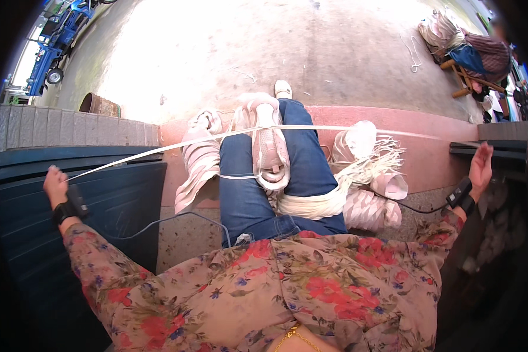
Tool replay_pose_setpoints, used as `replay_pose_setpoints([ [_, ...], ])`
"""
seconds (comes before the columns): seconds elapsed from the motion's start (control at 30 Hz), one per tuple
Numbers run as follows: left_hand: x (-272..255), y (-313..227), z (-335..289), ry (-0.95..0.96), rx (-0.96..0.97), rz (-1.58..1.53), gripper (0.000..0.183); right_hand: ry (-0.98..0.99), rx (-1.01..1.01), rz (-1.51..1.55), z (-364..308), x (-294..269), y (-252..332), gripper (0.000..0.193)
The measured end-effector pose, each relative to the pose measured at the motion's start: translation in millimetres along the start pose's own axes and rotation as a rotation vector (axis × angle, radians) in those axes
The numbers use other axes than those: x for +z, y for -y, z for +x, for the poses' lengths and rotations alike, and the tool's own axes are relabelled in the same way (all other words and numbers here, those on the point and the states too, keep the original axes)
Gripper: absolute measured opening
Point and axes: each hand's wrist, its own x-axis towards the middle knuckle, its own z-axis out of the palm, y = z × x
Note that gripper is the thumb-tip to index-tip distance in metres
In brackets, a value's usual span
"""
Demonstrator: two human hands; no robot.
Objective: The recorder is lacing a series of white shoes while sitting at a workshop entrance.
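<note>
Between the two thighs [237, 161], one pink shoe [268, 149] is resting, with one white lace [302, 127] crossing its top. The left hand [56, 184] is pinching the lace at one side; the right hand [481, 167] is standing raised near its blurred far side — whether it is gripping, I cannot tell. Beyond the grey wall [76, 126] one brown bucket [107, 108] is sitting, its contents hidden. One lace bundle [314, 202] is draping over the right thigh — one pink stack [197, 158] is lying leftward, at least three pink bundles [366, 211] rightward.
</note>
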Motion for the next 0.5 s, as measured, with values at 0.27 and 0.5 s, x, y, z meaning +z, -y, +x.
replay_pose_setpoints([
  [0.27, 258.1, 151.7, -248.4, 0.805, -0.254, 0.359, 0.005, 0.799, 0.570, -0.878, -137.9, 119.5, -294.8, 0.009],
  [0.5, 324.7, 219.3, -339.2, 0.978, -0.206, 0.684, 0.016, 1.317, 0.084, -1.435, -233.4, 162.2, -407.7, 0.016],
])
